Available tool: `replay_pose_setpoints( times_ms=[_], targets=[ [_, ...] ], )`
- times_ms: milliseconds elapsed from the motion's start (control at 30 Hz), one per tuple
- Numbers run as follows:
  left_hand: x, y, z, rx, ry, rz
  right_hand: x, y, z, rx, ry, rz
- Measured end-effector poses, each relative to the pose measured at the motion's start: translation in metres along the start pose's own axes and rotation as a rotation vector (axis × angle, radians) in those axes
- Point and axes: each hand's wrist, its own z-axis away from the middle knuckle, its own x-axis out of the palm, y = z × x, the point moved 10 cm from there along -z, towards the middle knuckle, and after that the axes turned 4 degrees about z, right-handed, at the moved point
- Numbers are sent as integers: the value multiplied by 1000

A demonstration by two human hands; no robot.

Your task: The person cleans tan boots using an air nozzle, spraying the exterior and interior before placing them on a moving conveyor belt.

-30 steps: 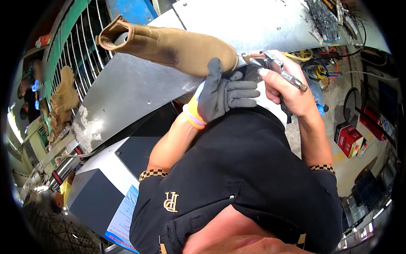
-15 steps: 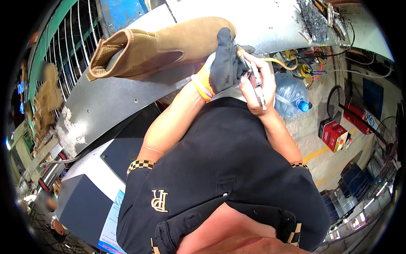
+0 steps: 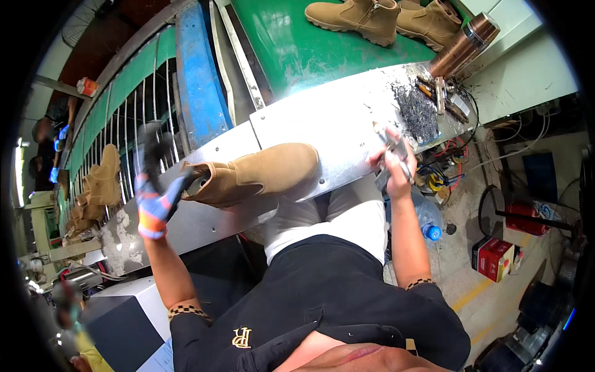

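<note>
1. The shiny worktop (image 3: pixel 297 121) is under the boot.
2. The brown boot (image 3: pixel 273 170) lies there, toe to the right.
3. The gloved left hand (image 3: pixel 158 195) is by the boot's top, blurry, fingers spread wide; I can't tell if it touches.
4. The bare right hand's (image 3: pixel 398 178) fingers hold a silver tool (image 3: pixel 396 150).

boot (image 3: pixel 279 170): tan, suede-looking, lying along the bench (image 3: pixel 334 118), toe right, opening left
metal tool (image 3: pixel 396 150): silvery, kinda gun-shaped, bit blurry tbh, held by the bench's near edge
</note>
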Motion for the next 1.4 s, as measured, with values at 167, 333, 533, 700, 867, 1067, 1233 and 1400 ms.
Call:
replay_pose_setpoints(
  times_ms=[167,333,533,700,867,1067,1233,1400],
  targets=[
    [62,23,1,125,-489,-331,-18,-2,-53,-133,81,-4],
    [58,7,11,-58,-182,-279,-27,11,-55,-69,106,-52],
    [74,-17,-83,40,176,30,-32,16,-60,4,112,-115],
    [135,-6,-315,234,16,-706,-32,20,-62,28,94,-178],
    [213,-53,-482,355,120,-651,-26,25,-62,83,90,-187],
    [287,-71,-471,304,-107,-520,-30,25,-60,89,152,-154],
    [269,-114,-260,318,-345,-498,-31,23,-62,54,164,-91],
    [138,-137,-99,32,-352,-183,-22,28,-63,14,135,-92]
  ],
)
